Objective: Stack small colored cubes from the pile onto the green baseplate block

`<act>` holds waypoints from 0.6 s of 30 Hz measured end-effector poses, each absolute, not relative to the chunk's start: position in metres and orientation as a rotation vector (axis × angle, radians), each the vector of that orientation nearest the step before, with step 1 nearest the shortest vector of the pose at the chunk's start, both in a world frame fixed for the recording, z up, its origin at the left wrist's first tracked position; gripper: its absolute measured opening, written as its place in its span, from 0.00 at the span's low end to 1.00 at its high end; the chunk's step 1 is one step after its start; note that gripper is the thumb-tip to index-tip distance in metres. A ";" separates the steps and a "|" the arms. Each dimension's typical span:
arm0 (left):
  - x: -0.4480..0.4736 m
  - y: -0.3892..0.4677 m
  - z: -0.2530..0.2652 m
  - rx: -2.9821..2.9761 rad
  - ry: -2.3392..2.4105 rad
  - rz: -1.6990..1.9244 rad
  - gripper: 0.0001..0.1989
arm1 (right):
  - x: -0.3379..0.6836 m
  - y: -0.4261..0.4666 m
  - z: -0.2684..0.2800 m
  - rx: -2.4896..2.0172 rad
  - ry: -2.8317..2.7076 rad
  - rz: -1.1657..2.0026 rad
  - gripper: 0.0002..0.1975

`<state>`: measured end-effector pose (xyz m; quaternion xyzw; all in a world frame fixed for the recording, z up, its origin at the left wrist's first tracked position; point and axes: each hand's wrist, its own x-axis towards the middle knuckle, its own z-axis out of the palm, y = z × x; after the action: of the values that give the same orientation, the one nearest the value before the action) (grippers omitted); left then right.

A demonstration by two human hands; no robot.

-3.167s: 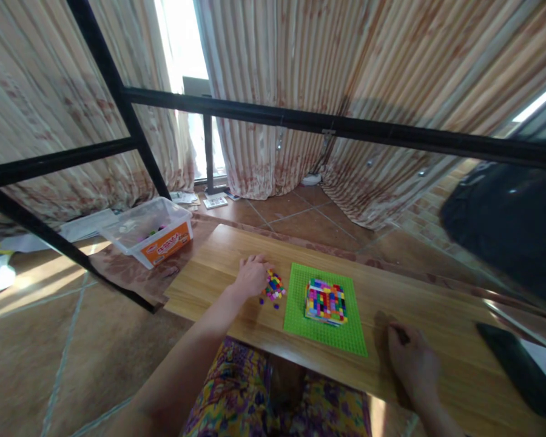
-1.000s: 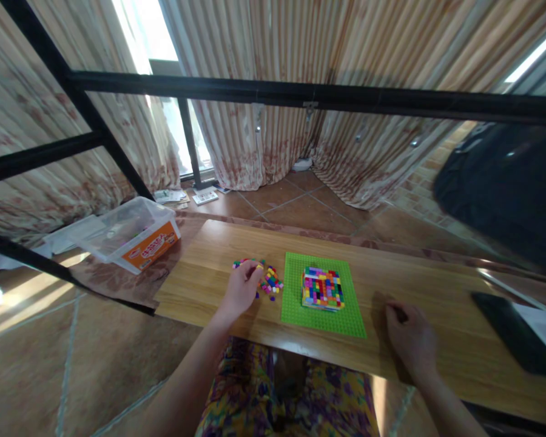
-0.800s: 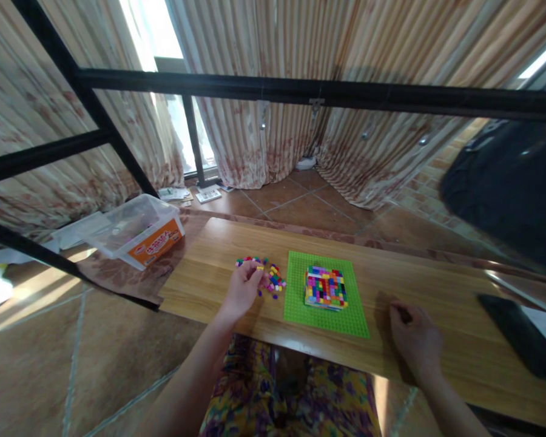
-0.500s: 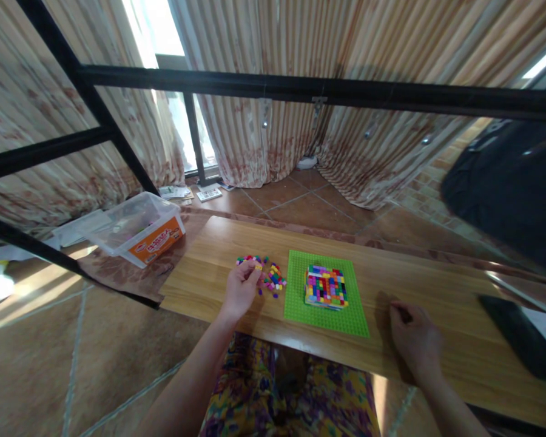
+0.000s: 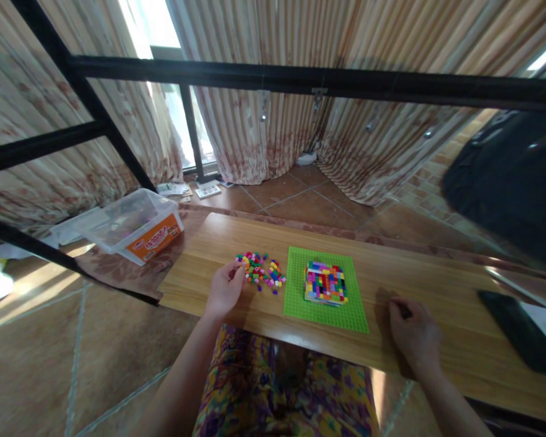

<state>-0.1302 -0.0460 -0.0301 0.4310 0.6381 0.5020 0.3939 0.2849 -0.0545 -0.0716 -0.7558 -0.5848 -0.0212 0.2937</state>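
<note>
My left hand (image 5: 227, 287) is at the left edge of a pile of small coloured toy bricks (image 5: 256, 273). Its thumb and fingertips are pinched together, and whatever may be between them is too small to make out. My right hand (image 5: 414, 332) rests on the table with its fingers curled in, and nothing shows in it. Between the hands lies a green studded baseplate (image 5: 295, 303). On it stands a low, box-shaped build of multicoloured bricks (image 5: 325, 284).
The wooden table (image 5: 191, 267) runs left to right. A dark flat object (image 5: 519, 331) with white paper lies at its right end. A clear plastic box (image 5: 136, 226) with an orange label sits on the floor at left. Black metal bars (image 5: 282, 79) cross in front of curtains.
My left hand has moved left, from over the bricks to the pile's left edge. The yellow brick earlier at its fingertips no longer shows there. My right hand has stayed in place.
</note>
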 end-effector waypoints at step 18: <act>-0.122 -0.051 -0.033 1.627 2.117 0.875 0.15 | 0.285 -0.054 -0.071 -2.046 -1.556 -0.087 0.18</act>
<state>-0.1224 -0.0508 -0.0325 0.5712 0.7432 0.3071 0.1649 0.2854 -0.0541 -0.0708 -0.7635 -0.5806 -0.0325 0.2809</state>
